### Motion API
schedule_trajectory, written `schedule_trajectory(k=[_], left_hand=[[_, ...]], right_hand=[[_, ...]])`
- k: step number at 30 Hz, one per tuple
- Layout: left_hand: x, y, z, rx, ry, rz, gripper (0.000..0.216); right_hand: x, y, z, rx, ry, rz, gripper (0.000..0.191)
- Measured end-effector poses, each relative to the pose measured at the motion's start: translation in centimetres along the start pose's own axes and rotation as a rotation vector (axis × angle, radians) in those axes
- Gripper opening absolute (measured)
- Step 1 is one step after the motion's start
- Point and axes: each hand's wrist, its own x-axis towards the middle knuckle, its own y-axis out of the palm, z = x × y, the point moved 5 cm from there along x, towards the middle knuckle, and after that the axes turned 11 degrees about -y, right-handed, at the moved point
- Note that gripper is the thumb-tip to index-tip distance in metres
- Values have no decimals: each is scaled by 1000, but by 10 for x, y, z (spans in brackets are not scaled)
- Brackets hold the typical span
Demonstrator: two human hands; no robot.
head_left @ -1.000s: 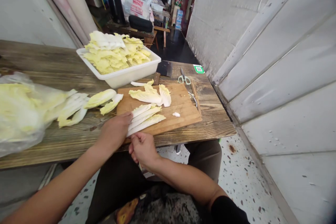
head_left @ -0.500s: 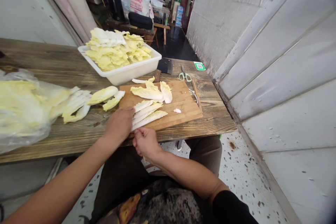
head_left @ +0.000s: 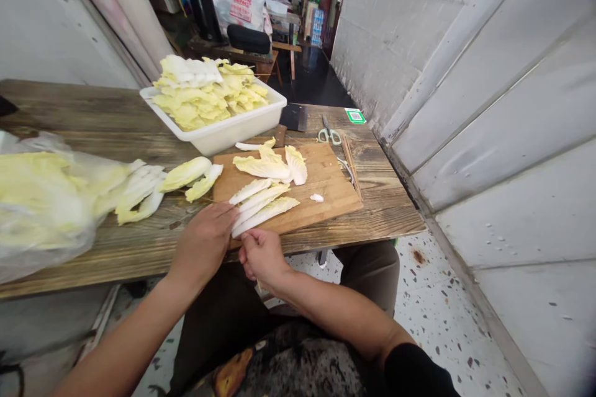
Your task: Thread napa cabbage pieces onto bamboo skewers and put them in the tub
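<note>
Several napa cabbage leaves [head_left: 263, 203] lie side by side, fanned out at the near left of a wooden cutting board [head_left: 326, 167]. My left hand [head_left: 207, 239] is closed over their left ends, holding them against the board. Just right of it, at the board's near edge, my right hand [head_left: 264, 257] is closed in a fist beside the lowest leaf. A thin bamboo skewer [head_left: 259, 286] sticks out below that fist; whether its other end is inside a leaf is hidden. More cabbage leaves [head_left: 265, 166] and a small white scrap [head_left: 316, 197] rest farther up the board.
Behind the board stands a white tub [head_left: 233, 132] heaped with cabbage. At left is a plastic bag [head_left: 56, 198] of leaves, with loose leaves [head_left: 186, 173] beside it. A cleaver [head_left: 293, 116], scissors [head_left: 328, 131] and a bundle of skewers [head_left: 351, 167] lie beyond and right.
My left hand has drawn back slightly toward me, showing more of the leaves' white ends. My right hand stays beside the lowest leaf. The view has shifted a little.
</note>
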Motion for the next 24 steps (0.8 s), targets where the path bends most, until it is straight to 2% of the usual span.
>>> schedule_trajectory(k=[7,13,18,24], left_hand=[[10,11,0,17,29,15,34],[17,16,5,47,-11,14,35],[24,7,4,43,-43,-39,37],[0,-10,-13,31,31,-46,38]], right_hand=[[1,-1,-1,-16,-3,7,26],[0,0,-1,-10,3,8,26],[-1,0,1,4,9,7,24],[0,0,2,24,8,0,29]])
